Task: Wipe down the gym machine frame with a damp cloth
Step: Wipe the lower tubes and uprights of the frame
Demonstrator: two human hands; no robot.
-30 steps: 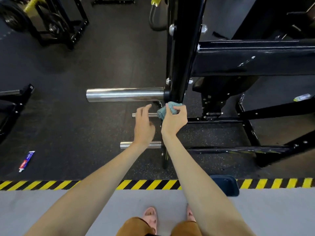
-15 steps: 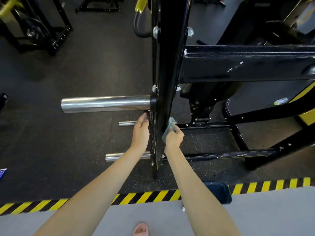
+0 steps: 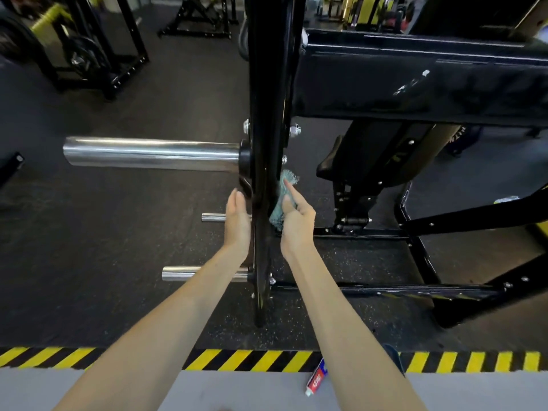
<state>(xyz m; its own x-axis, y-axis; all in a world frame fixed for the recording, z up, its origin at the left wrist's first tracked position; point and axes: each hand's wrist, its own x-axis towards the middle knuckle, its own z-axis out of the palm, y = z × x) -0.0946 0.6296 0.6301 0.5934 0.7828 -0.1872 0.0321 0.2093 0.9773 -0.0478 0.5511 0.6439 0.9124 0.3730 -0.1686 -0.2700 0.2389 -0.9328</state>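
Where the pale grey floor [image 3: 89, 391] meets a yellow-and-black hazard stripe [image 3: 267, 361], a small red, white and blue tube [image 3: 316, 381] lies across the edge, just beside the person's right forearm. Both bare forearms reach forward over the dark speckled rubber mat [image 3: 89, 262] to the black upright [image 3: 264, 129] of the gym machine frame, one on each side of it.

The left hand [image 3: 237, 225] lies flat along the upright's left side, palm toward it, its fingers [image 3: 238, 201] straight, close together and holding nothing. The right hand [image 3: 297, 225] holds a blue-green cloth [image 3: 276, 215] against the upright's right side. The thumb pins the cloth's middle, the index finger [image 3: 292, 191] stretches up along it, and the other fingers are curled. The cloth sits between those fingers and the black metal, its upper end showing past the index fingertip and its lower end hanging below the thumb.

Three chrome pegs jut left from the upright: a short peg [image 3: 189, 274] under the left forearm, a thin peg [image 3: 212, 217] beside the left hand, and a thick sleeve [image 3: 148, 154] above the fingertips. A black cross beam [image 3: 415, 84] runs right from the upright, with a black seat pad [image 3: 370, 155] below it. Farther back stand other black-and-yellow machines [image 3: 89, 54].
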